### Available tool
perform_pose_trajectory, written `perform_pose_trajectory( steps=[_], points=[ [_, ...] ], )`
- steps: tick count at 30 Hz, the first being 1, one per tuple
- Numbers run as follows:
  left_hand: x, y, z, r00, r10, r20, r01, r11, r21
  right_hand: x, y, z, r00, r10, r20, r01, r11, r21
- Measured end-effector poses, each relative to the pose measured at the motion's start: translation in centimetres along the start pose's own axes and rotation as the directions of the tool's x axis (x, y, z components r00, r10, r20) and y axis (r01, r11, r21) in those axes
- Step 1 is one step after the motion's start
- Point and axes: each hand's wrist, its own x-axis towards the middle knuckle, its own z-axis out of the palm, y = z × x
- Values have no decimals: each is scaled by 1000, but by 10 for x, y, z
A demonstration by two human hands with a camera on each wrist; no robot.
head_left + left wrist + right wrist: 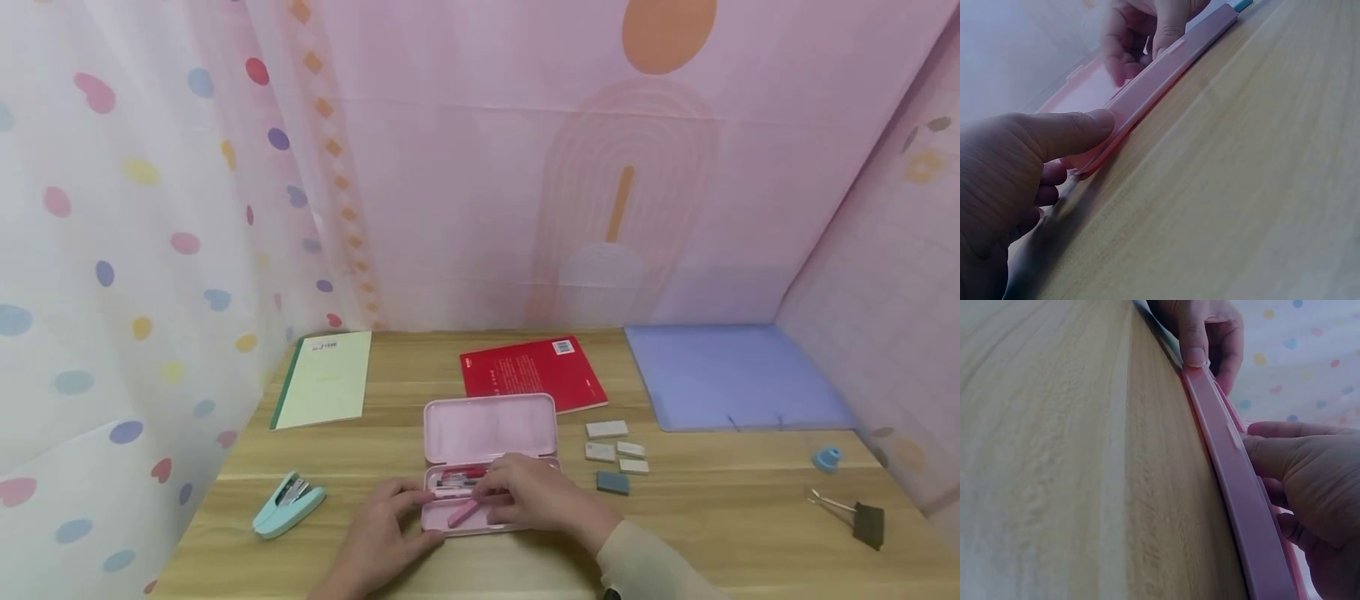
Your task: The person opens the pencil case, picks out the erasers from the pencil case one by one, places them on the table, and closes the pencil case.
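Note:
A pink pencil case (491,429) lies on the table with its lid raised at the back. Several pens (456,482) fill its rear section. My left hand (382,533) grips the case's left end, the thumb pressing the front corner in the left wrist view. Inside the front section, my right hand (528,492) has its fingers bent at a slim pink bar (462,512), which slants between index finger and thumb. The right fingertips are partly hidden by the case's front wall (1225,469) in the right wrist view.
Right of the case lie several white erasers (606,429) and a blue-grey eraser (612,482). A mint stapler (288,504) sits at left. Behind are a pale green notebook (322,379), a red book (532,375) and a blue folder (738,375). A blue cap-like piece (828,458) and black binder clip (867,525) lie far right.

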Motion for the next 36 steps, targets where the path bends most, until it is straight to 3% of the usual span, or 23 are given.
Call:
perform_pose_trajectory(
  steps=[7, 14, 17, 21, 23, 26, 29, 32, 36],
  points=[
    [-1, 3, 2, 1000, 21, -8, -21, 1000, -1, 6, -2, 11, 996, -77, -38, 75, 996, -54],
    [-1, 7, 3, 1000, 26, -10, -26, 1000, 3, -5, -1, 5, 995, -39, -95, 39, 999, -3],
    [-1, 9, 4, 1000, 20, -4, -20, 1000, 3, -26, 4, -7, 988, 3, -154, 10, 996, 87],
    [0, 10, 6, 1000, 28, -12, -28, 1000, 5, -77, 24, -28, 961, 156, -229, -106, 970, 219],
    [1, 10, 6, 999, 42, -25, -42, 999, 4, -108, 38, -38, 930, 271, -247, -204, 942, 266],
    [2, 9, 5, 997, 58, -44, -58, 998, -14, -150, 60, -49, 866, 411, -284, -336, 900, 277],
    [2, 6, 3, 998, 39, -46, -40, 999, -18, -175, 79, -55, 827, 469, -309, -404, 879, 254],
    [2, 3, 3, 1000, 7, -31, -8, 999, -31, -183, 91, -56, 823, 477, -310, -427, 878, 217],
    [1, 1, -1, 1000, -21, 2, 21, 999, -27, -180, 97, -54, 832, 464, -306, -429, 886, 177]
  ],
)
